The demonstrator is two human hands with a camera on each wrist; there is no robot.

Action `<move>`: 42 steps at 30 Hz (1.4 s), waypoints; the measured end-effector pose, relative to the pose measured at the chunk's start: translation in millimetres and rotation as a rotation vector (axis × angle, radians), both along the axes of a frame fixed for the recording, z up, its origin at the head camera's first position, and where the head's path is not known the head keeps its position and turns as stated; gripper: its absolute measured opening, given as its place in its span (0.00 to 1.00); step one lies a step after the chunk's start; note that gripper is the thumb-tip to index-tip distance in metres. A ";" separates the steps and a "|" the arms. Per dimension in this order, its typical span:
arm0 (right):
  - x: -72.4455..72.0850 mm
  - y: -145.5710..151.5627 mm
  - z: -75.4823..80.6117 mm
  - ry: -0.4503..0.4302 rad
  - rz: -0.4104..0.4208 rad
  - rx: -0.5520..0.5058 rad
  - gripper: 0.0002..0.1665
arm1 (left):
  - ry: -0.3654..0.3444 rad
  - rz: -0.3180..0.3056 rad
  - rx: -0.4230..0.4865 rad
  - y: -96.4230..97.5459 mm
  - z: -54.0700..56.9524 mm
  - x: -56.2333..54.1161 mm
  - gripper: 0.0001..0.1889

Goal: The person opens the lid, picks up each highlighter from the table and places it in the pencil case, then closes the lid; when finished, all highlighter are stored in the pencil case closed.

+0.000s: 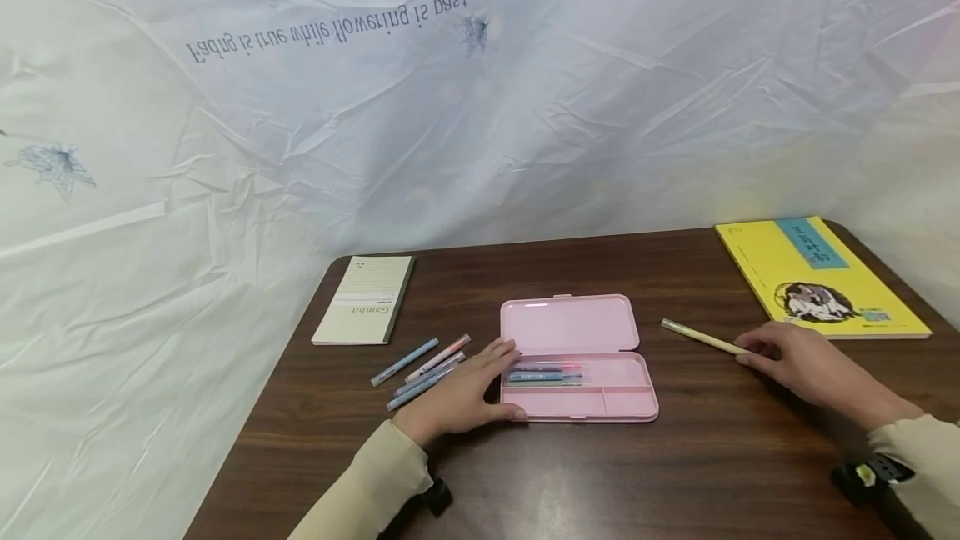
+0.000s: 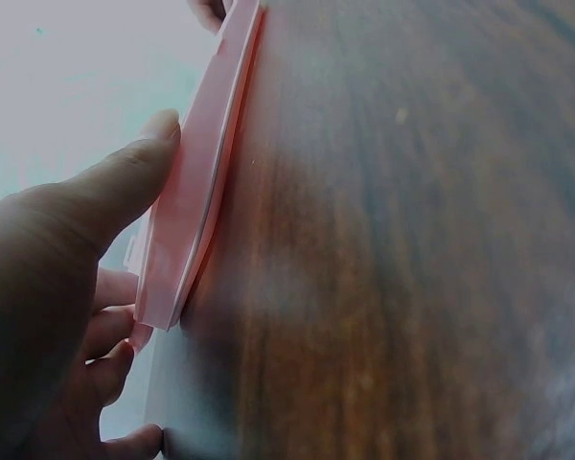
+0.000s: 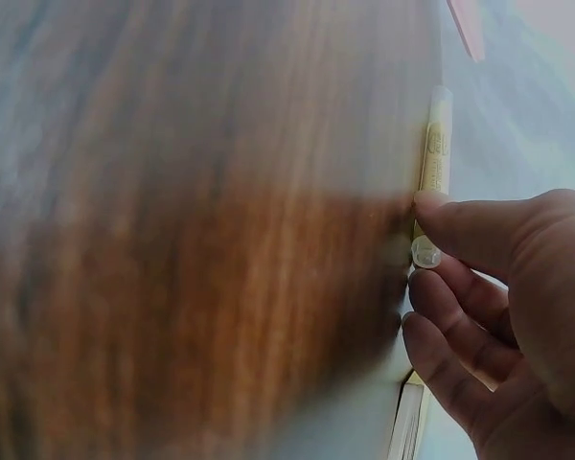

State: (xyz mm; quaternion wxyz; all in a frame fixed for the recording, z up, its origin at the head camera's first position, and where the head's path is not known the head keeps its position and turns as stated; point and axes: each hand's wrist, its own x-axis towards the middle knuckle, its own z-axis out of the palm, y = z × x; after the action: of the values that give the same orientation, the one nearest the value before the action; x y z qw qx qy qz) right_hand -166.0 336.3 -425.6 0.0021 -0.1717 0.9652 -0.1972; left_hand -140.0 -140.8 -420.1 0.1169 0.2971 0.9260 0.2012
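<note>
At the lower right of the frame, the right hand [image 1: 798, 363] pinched the right end of a yellow pen [image 1: 701, 336] in a thumb-and-finger grip, over the dark tabletop [image 1: 577, 473]. At lower center, the left hand [image 1: 465, 392] gripped the left side of an open pink pencil case [image 1: 570, 326]. The pen looked light, stiff and slick, best held mid-barrel; the case seemed light, best steadied by its rim.
</note>
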 end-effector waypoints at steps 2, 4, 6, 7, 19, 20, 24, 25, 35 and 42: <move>0.0 0.3 0.3 0.013 0.006 0.001 0.10 | 0.002 0.001 -0.001 0.3 0.0 0.0 0.48; 0.3 0.6 0.6 0.020 0.011 0.001 0.09 | 0.004 0.001 -0.002 0.5 -0.1 0.0 0.48; 1.0 0.8 0.9 0.028 0.015 0.001 0.08 | 0.006 -0.001 -0.003 0.7 -0.2 0.0 0.48; 1.5 0.8 1.0 0.031 0.016 0.001 0.08 | 0.008 -0.003 -0.005 0.8 -0.5 -0.1 0.48; 7.5 -3.3 8.2 0.077 0.005 -0.007 0.09 | 0.004 0.005 -0.009 0.1 -1.0 0.4 0.48; 7.3 -4.5 9.7 0.082 0.003 -0.008 0.10 | 0.005 0.005 -0.008 0.0 -0.8 0.5 0.48; 6.2 -11.7 16.3 0.090 0.005 -0.014 0.11 | 0.010 0.005 -0.008 -0.3 -0.5 0.6 0.47; 6.0 -13.7 17.8 0.091 0.007 -0.015 0.11 | 0.010 0.005 -0.008 -0.3 -0.5 0.6 0.47; 7.7 -38.3 32.6 0.121 0.010 -0.032 0.10 | 0.002 0.010 -0.008 0.4 0.3 0.7 0.49; 11.0 -71.3 44.4 0.105 0.063 -0.058 0.07 | -0.002 0.007 -0.010 0.6 0.9 1.5 0.48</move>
State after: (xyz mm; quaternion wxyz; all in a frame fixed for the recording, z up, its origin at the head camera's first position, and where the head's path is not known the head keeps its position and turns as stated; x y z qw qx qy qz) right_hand -155.0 265.0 -381.3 -0.0471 -0.2120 0.9520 -0.2158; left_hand -138.5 -140.1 -419.2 0.1187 0.2932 0.9279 0.1972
